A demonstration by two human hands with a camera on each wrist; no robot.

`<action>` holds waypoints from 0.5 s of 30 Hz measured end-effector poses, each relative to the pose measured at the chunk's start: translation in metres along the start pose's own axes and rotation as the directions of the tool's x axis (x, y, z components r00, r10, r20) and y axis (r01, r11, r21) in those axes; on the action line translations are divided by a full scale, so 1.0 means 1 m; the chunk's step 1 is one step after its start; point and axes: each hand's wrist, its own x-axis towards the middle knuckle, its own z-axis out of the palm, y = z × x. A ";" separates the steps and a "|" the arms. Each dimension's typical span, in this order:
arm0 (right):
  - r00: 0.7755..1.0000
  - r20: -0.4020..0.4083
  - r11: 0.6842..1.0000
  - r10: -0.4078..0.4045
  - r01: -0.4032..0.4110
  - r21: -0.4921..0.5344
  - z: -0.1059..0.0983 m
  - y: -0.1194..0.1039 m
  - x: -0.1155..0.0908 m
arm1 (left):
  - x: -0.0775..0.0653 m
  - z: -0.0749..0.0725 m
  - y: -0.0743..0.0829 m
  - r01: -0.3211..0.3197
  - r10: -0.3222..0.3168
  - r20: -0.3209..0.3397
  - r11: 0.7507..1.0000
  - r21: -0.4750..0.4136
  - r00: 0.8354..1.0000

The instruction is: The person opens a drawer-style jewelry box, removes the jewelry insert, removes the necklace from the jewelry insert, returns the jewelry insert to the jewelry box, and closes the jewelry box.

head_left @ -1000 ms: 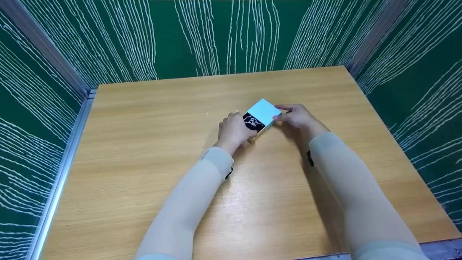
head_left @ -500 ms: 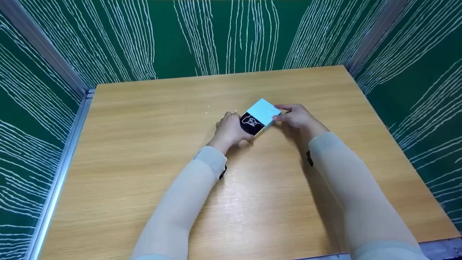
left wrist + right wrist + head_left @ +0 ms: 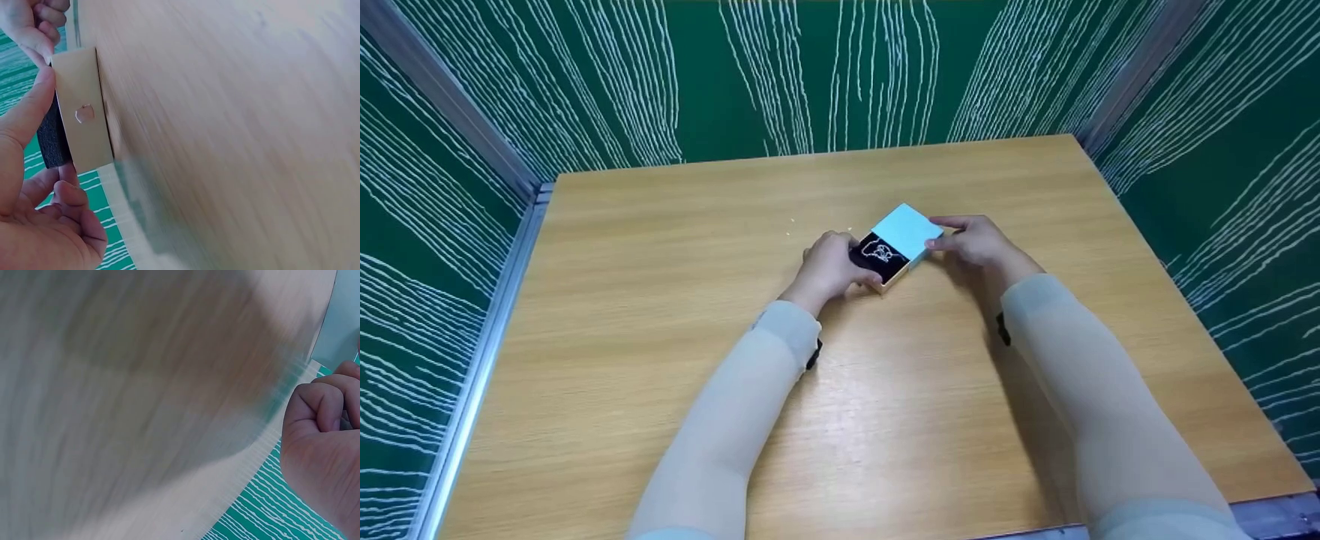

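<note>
A jewellery box lies near the table's middle in the head view. It has a light blue sleeve [image 3: 905, 229] and a drawer partly out toward the lower left. The drawer [image 3: 83, 112] has a tan end face with a small notch. A black pad [image 3: 53, 138] stands above the drawer's rim, and a thin silver chain [image 3: 877, 251] lies on it. My left hand [image 3: 829, 266] grips the drawer end between thumb and fingers. At the sleeve's right corner, my right hand [image 3: 975, 238] holds it between thumb and index finger. In the right wrist view, the other fingers [image 3: 329, 402] are curled.
The box sits on a wooden table [image 3: 697, 315]. A few tiny pale specks [image 3: 790, 225] lie left of it. Green walls [image 3: 735, 75] with white streaks enclose the back and sides, with metal rails [image 3: 480, 322] along the edge.
The left hand has drawn the drawer further out to the lower left, so more of the black pad and chain shows. The right hand and the blue sleeve have stayed almost still.
</note>
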 end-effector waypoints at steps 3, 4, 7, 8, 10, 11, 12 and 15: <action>1.000 -0.006 1.000 -0.011 0.011 -0.008 -0.001 0.001 0.000 | 0.000 -0.001 -0.001 -0.008 0.008 0.000 1.000 -0.010 1.000; 1.000 -0.012 1.000 -0.018 0.018 -0.015 -0.001 0.001 0.001 | 0.000 -0.002 -0.002 -0.015 0.015 0.000 1.000 -0.009 1.000; 0.999 -0.028 0.999 -0.038 0.037 -0.033 0.001 0.003 0.002 | 0.000 -0.002 -0.003 -0.034 0.034 -0.005 0.999 -0.006 0.999; 0.999 -0.031 0.999 -0.040 0.038 -0.035 0.001 0.004 0.003 | 0.000 -0.001 -0.003 -0.040 0.040 -0.008 0.999 -0.004 0.999; 0.998 -0.036 0.998 -0.043 0.042 -0.036 0.002 0.005 0.003 | 0.000 -0.001 -0.004 -0.045 0.045 -0.012 0.999 -0.006 0.999; 0.999 -0.031 0.999 -0.036 0.035 -0.029 0.002 0.004 0.003 | 0.000 -0.001 -0.004 -0.044 0.043 -0.013 0.999 -0.012 0.999; 0.999 -0.025 1.000 -0.025 0.025 -0.020 0.002 0.004 0.003 | 0.000 -0.001 -0.004 -0.042 0.041 -0.013 0.999 -0.016 0.999; 1.000 -0.018 1.000 0.000 0.000 0.009 0.002 0.002 0.002 | 0.000 0.000 -0.004 -0.028 0.028 0.000 0.999 -0.022 1.000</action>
